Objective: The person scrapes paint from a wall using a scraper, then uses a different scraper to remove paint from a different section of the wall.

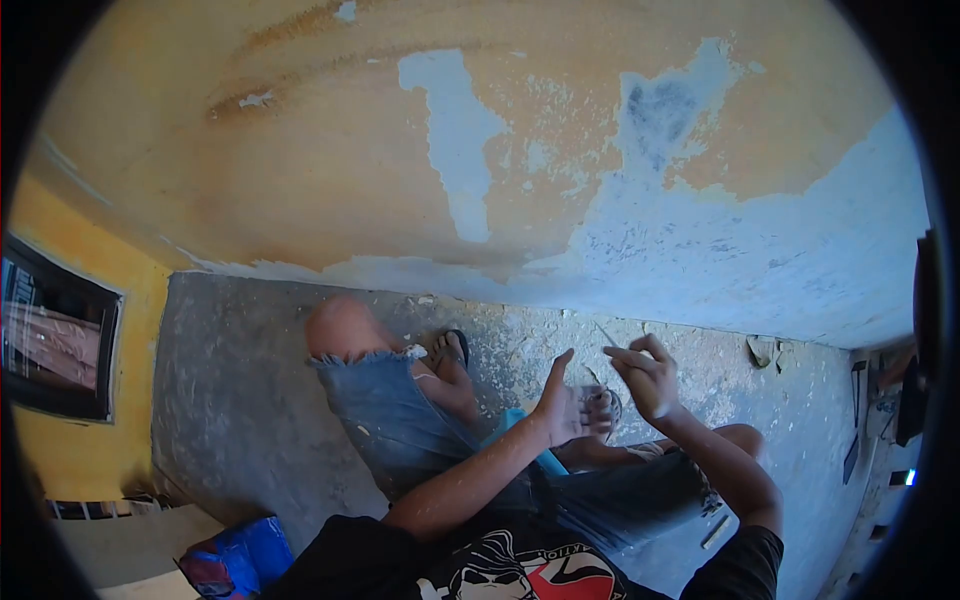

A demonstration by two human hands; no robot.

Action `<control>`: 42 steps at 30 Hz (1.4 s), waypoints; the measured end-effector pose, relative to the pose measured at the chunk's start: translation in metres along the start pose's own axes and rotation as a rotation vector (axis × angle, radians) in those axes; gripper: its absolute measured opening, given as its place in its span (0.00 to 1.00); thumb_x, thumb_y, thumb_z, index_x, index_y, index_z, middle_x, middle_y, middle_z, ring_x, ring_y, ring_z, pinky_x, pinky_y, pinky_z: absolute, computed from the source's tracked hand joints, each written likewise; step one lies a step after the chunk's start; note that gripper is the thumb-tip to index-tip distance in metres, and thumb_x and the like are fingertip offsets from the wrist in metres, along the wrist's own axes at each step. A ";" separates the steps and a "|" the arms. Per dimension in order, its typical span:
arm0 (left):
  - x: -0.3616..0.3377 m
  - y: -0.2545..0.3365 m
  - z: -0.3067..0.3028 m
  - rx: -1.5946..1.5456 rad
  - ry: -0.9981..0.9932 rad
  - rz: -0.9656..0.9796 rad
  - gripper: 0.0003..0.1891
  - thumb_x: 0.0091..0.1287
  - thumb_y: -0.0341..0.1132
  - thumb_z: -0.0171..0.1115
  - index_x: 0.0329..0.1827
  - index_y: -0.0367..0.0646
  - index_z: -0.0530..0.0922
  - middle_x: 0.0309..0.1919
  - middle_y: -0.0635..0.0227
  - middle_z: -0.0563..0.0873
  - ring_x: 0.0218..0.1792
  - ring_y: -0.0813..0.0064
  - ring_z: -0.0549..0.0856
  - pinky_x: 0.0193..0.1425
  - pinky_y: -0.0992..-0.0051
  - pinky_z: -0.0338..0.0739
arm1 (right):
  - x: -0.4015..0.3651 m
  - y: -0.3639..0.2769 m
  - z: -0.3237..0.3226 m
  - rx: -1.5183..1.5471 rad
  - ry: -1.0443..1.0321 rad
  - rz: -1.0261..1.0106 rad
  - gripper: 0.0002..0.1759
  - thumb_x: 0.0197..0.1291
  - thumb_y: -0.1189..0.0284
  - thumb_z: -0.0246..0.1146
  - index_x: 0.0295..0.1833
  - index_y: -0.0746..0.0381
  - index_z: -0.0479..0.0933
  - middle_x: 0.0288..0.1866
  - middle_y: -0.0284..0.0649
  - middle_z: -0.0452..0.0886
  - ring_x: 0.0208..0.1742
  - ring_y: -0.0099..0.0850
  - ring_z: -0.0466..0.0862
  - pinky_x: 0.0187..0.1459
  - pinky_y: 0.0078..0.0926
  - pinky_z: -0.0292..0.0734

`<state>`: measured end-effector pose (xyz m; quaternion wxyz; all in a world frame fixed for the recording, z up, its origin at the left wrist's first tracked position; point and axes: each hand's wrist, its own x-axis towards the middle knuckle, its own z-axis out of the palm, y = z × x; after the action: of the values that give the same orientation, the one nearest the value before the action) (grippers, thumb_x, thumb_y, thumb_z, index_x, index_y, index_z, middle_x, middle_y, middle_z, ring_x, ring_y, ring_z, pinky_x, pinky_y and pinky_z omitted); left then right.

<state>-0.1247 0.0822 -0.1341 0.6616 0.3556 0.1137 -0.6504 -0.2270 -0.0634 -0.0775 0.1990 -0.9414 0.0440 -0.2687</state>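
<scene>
My right hand (648,378) is raised in front of the wall, its fingers pinched round a thin, narrow tool (607,336) that points up and left. The tool is too slim to tell its exact kind. Just left of it, my left hand (575,410) is open, palm up and thumb stretched out, with nothing seen in it. Ahead stands the wall (380,170), its yellow paint peeled off in patches down to a pale layer. A light blue object (510,420) shows between my legs, partly hidden by my left forearm.
Paint flakes litter the grey concrete floor (250,370) along the wall's foot. A blue bag or packet (245,555) lies at lower left, and a small pale stick-like piece (715,532) at lower right. A dark-framed window (60,335) is on the left; dark objects stand far right.
</scene>
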 end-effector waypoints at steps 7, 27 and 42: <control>0.077 0.005 0.013 -0.261 -0.189 0.018 0.33 0.65 0.68 0.56 0.52 0.43 0.73 0.40 0.66 0.80 0.41 0.69 0.83 0.46 0.67 0.79 | 0.016 -0.003 0.000 0.036 -0.221 -0.001 0.27 0.54 0.60 0.72 0.60 0.57 0.81 0.48 0.43 0.81 0.51 0.43 0.81 0.53 0.40 0.76; 0.171 -0.002 0.040 -0.522 0.034 0.055 0.27 0.70 0.56 0.63 0.50 0.41 0.67 0.33 0.67 0.75 0.40 0.67 0.81 0.64 0.54 0.78 | 0.007 0.055 0.004 -0.169 -0.497 0.799 0.14 0.73 0.63 0.54 0.56 0.57 0.77 0.30 0.54 0.83 0.33 0.55 0.84 0.36 0.54 0.76; 0.179 0.021 0.052 -0.328 -0.160 0.149 0.24 0.71 0.57 0.60 0.42 0.43 0.69 0.30 0.68 0.74 0.36 0.68 0.82 0.60 0.53 0.81 | 0.010 0.078 0.005 -0.175 -0.302 0.743 0.15 0.70 0.63 0.59 0.57 0.52 0.83 0.28 0.52 0.83 0.30 0.51 0.84 0.33 0.48 0.78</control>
<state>-0.0985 -0.0914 -0.2001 0.7638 0.1977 0.1386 -0.5986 -0.2140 -0.1351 -0.1070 0.2061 -0.9036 0.3742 -0.0327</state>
